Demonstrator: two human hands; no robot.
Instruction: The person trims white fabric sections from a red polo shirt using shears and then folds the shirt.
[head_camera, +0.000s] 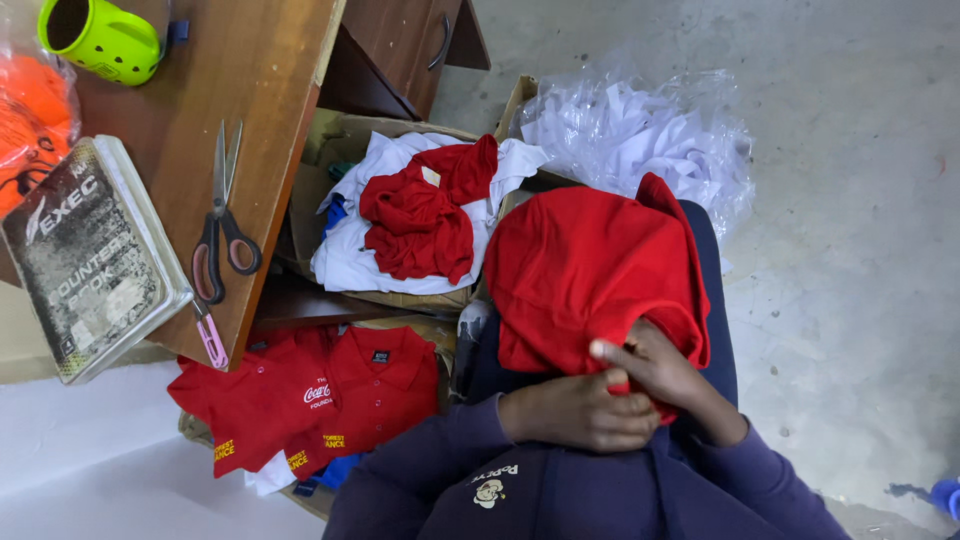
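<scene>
A red polo shirt (585, 270) lies spread over my lap. Both hands pinch its near edge close to my body. My left hand (580, 410) curls over a fold of the red cloth, fingers closed on it. My right hand (665, 375) sits just beside and partly behind it, thumb pressed onto the same edge. Dark blue sleeves cover both forearms.
A cardboard box (335, 140) ahead holds white and red garments (420, 210). More red shirts (310, 395) lie stacked at lower left. A wooden desk (265, 70) on the left carries scissors (222, 225), a thick book (85, 255) and a green mug (100, 40). A clear bag of white cloth (640, 135) rests on the concrete floor.
</scene>
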